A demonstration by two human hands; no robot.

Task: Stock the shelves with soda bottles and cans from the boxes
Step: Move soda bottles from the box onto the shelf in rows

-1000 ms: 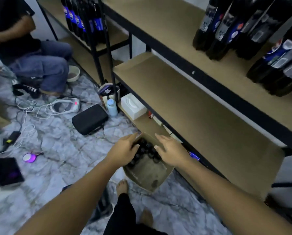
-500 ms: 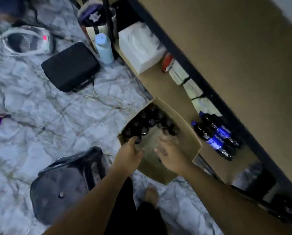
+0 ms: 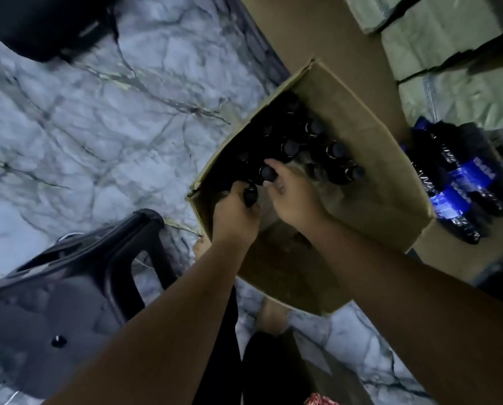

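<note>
**Both hands in the box, a bottle top in each**

A grey-white marble-patterned floor [image 3: 98, 127] is seen across most of the view. An open brown cardboard box [image 3: 376, 176] is set on it, tilted, with its far side against the low brown shelf board [image 3: 317, 30]. A black plastic stool [image 3: 69, 287] is noted to the left of the box, near but apart from it. Pale wrapped packs [image 3: 449, 45] are stacked on the shelf board at upper right. Just below them, dark soda bottles with blue labels [image 3: 455, 182] are laid on their sides, right beside the box.

Inside the box, upright dark black-capped soda bottles [image 3: 314, 141] are clustered in the far half; the near half of the box bottom is bare cardboard.

The left hand [image 3: 234, 214] is curled round the neck of the nearest bottle [image 3: 250, 194], by the box's left wall. The right hand [image 3: 295, 197] is placed just beside it, with fingertips and thumb pinched on the cap of the neighbouring bottle [image 3: 266, 172]. Detail is blurred; whether either bottle is lifted cannot be told.
</note>
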